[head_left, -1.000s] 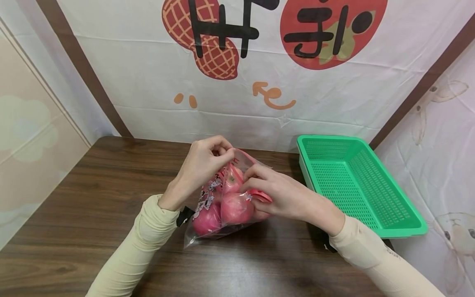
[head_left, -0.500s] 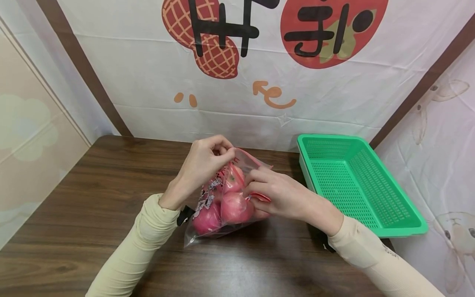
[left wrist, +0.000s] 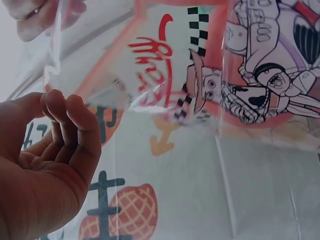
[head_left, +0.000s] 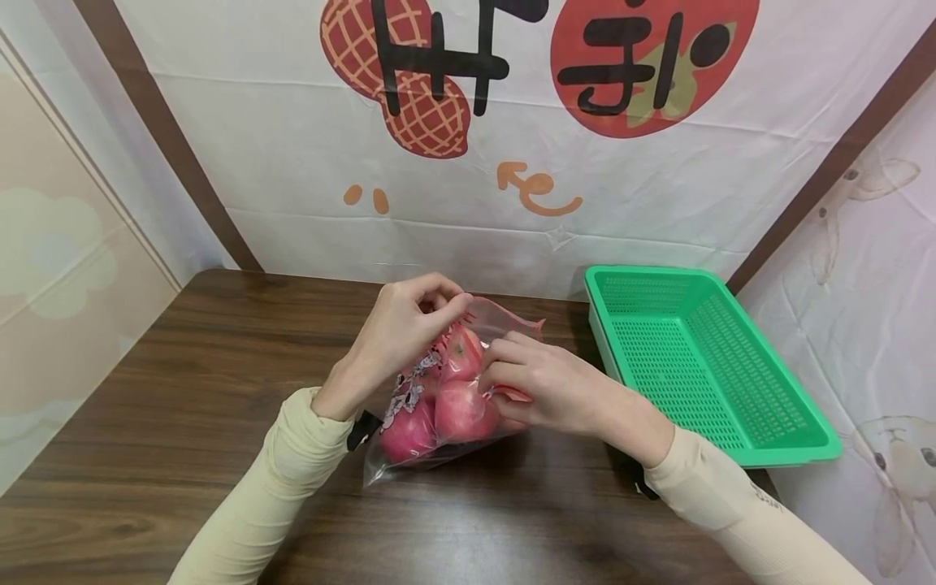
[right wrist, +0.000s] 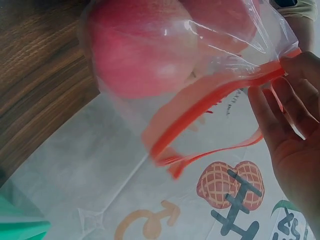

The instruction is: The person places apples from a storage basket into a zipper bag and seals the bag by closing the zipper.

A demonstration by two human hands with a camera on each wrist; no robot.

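Note:
A clear zip bag (head_left: 446, 410) with a cartoon print and a red zip strip stands on the brown table (head_left: 183, 366), holding several pink-red apples (head_left: 461, 410). My left hand (head_left: 448, 305) pinches the bag's top edge from the left. My right hand (head_left: 499, 370) pinches the near red strip on the right side. The mouth of the bag gapes between them. The right wrist view shows an apple (right wrist: 145, 50) behind the plastic and the red strip (right wrist: 215, 100) running to my fingers (right wrist: 287, 107). The left wrist view shows my curled fingers (left wrist: 70, 130) beside the printed plastic (left wrist: 240, 75).
A green plastic basket (head_left: 790, 422) with a perforated floor stands at the table's right side, close to my right forearm. A white printed banner (head_left: 468, 187) hangs just behind the table. Bare table lies to the left and in front of the bag.
The bag's far lip has lifted and the mouth gapes a little wider. My right hand has edged slightly left along the red strip; the left hand barely moved.

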